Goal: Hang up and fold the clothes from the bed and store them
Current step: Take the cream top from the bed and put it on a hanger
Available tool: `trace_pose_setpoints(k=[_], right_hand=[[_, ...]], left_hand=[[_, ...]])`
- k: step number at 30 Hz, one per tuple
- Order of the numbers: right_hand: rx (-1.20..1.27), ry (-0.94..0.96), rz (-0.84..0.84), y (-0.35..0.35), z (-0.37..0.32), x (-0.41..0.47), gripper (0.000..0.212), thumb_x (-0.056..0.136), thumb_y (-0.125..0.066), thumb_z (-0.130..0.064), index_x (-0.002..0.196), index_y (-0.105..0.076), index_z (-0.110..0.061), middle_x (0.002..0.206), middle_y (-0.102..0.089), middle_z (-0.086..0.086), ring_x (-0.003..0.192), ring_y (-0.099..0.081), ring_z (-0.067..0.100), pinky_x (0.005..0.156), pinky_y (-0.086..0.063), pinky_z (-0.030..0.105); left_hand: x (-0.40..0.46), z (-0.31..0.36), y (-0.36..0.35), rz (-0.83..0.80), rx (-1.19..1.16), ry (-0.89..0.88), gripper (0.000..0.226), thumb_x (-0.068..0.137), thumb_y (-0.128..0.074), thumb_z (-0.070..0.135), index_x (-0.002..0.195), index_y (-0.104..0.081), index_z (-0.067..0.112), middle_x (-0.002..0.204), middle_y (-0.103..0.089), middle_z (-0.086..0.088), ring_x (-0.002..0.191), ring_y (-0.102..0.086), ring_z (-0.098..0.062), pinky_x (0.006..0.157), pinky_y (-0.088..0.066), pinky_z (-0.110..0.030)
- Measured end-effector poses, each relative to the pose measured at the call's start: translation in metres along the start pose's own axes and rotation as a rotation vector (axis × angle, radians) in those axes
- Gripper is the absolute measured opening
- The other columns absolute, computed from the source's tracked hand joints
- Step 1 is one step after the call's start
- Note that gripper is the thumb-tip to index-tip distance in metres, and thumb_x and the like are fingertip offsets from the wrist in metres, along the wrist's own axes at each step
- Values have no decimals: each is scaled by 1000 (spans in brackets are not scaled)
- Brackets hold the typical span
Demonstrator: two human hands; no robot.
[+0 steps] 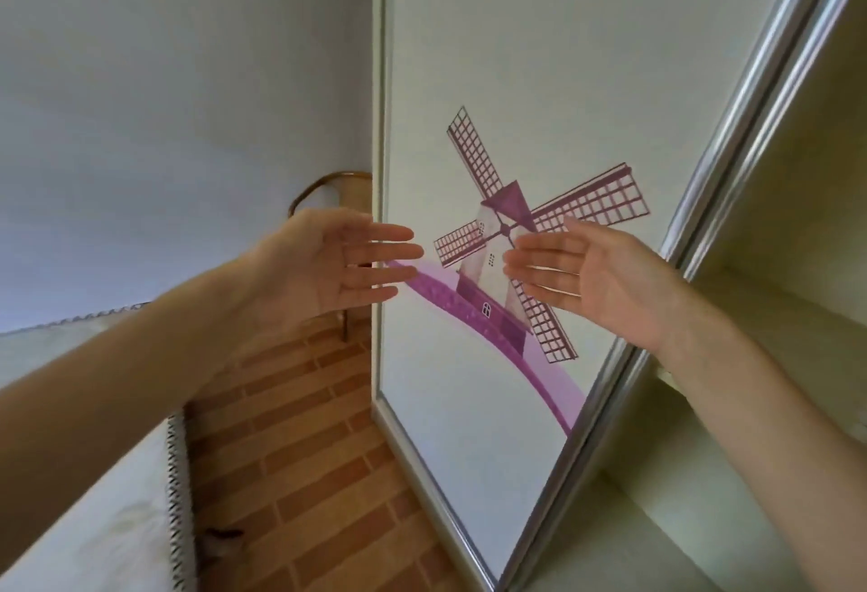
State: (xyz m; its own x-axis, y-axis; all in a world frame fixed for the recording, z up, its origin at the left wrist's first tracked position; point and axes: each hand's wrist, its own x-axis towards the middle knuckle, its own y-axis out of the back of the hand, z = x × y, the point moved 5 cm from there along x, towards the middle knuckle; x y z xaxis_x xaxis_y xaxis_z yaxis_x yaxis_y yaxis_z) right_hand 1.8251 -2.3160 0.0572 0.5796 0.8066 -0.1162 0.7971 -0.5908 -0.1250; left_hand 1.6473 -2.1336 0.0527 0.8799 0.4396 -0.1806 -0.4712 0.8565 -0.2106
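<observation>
We hold our left hand (pixel 328 263) and right hand (pixel 591 277) empty, fingers straight, mid-frame before the windmill door (pixel 492 75).

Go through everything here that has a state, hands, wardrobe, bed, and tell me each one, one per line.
left hand: open, fingers straight, holding nothing
right hand: open, fingers straight, holding nothing
sliding wardrobe door: slid aside, windmill picture facing out
wardrobe shelves: exposed, no clothes visible on them
bed: covered with a pale spread, no clothes visible on the part in view
</observation>
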Motion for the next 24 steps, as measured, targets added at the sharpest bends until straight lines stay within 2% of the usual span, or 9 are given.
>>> trace_pose_setpoints(k=[3, 7, 12, 16, 20, 24], right_hand=[[51, -25, -106, -23, 10, 37, 41, 103, -41, -33, 114, -67, -4, 114, -72, 14, 108, -69, 27, 94, -55, 38], [87, -46, -223, -43, 21, 90, 41, 103, -41, -34, 118, -65, -4, 116, -71, 13, 108, -69, 26, 92, -55, 36], [50, -66, -296, -49, 31, 157, 42, 105, -36, -33, 120, -64, -7, 116, -72, 11, 108, -69, 24, 95, -55, 36], [19, -118, -344, -54, 38, 211, 43, 106, -34, -35, 120, -64, -8, 115, -72, 10, 109, -69, 24, 97, -51, 36], [-43, -147, -389, -68, 44, 257, 44, 106, -34, -35, 120, -65, -8, 114, -73, 9, 106, -70, 23, 94, -53, 34], [-47, -162, -463, -87, 48, 295, 44, 106, -33, -36, 119, -66, -9, 112, -73, 9, 105, -70, 22, 92, -56, 33]], left_hand=[[2, -4, 30, 99, -9, -15, 36, 100, -40, 23, 117, -65, 4, 116, -71, -13, 107, -68, -29, 98, -50, -43], [17, -7, 63, 205, -19, -18, 35, 98, -41, 23, 113, -67, 6, 114, -71, -12, 105, -69, -27, 94, -53, -42], [59, 1, 86, 309, 1, -25, 34, 99, -41, 25, 112, -68, 8, 113, -72, -9, 104, -70, -26, 90, -56, -37], [93, 4, 101, 401, 20, -28, 35, 101, -38, 23, 114, -66, 8, 113, -72, -10, 106, -69, -27, 94, -53, -41], [118, -5, 120, 495, -17, -9, 33, 101, -40, 22, 111, -67, 6, 112, -72, -12, 103, -70, -28, 95, -52, -43], [131, -7, 146, 556, -38, 3, 34, 102, -40, 22, 113, -67, 4, 110, -73, -12, 98, -72, -26, 88, -57, -38]])
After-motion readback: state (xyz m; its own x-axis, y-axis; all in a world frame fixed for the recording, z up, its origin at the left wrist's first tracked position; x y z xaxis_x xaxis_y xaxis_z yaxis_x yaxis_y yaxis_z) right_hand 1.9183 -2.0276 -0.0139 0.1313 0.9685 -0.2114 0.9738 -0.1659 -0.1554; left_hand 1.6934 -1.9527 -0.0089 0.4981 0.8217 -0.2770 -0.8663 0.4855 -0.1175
